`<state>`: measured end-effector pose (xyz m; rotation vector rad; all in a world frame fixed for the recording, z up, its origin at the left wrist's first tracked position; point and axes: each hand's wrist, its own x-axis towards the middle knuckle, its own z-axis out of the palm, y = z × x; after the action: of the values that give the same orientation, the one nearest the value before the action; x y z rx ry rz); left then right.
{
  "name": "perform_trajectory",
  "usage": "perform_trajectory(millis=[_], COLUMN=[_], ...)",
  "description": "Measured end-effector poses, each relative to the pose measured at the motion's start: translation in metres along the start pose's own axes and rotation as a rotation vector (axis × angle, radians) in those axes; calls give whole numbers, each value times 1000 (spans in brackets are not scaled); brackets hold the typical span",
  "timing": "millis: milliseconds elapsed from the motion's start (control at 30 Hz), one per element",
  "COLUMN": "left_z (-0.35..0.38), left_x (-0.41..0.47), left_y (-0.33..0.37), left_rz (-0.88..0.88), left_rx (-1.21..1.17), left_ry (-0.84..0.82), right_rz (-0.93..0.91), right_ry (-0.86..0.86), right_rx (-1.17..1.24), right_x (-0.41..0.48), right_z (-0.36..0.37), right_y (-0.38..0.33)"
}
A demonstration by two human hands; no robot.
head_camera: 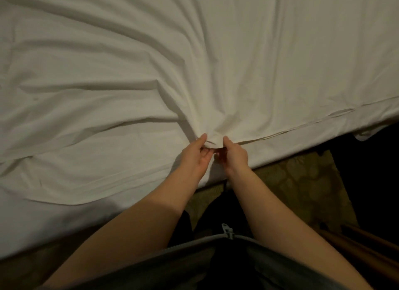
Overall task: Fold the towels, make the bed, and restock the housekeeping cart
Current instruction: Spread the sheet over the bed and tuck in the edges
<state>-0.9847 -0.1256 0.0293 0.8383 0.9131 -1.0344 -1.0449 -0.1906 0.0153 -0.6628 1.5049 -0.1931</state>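
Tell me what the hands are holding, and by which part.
The left hand and right hand, side by side, both pinch the white sheet at its near edge.

The white sheet (151,73) hides whatever lies under it and runs off the top, left and right edges. Where the left hand (195,155) and right hand (235,155) pinch a fold at its hem, their fingertips vanish under the cloth and into shadow. Both forearms (129,225) are cut off at the bottom edge, as is the grey zipped garment (194,259). Right of the patterned carpet (302,181) the floor is too dark to read. A brown wooden piece (356,244) there is cropped by the edge, and what it is cannot be told.
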Motion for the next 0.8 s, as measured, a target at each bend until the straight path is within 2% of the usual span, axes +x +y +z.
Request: perform_trajectory(millis=[133, 333, 400, 533, 667, 800], left_z=[-1, 4, 6, -5, -22, -33], left_x=[0, -7, -11, -12, -10, -12], left_y=[4, 20, 25, 27, 23, 22], left_rz=[-42, -76, -65, 10, 110, 223], left_rx=[-169, -196, -240, -259, -237, -195], left_ry=[-18, -237, -258, -215, -44, 102], right_rz=[-130, -103, -84, 5, 57, 31], right_ry=[159, 191, 184, 158, 118, 129], right_rx=[-54, 13, 64, 110, 162, 66], right_x=[-11, -14, -15, -14, -13, -17], right_z=[6, -5, -6, -7, -10, -8], right_y=[9, 4, 0, -5, -8, -5])
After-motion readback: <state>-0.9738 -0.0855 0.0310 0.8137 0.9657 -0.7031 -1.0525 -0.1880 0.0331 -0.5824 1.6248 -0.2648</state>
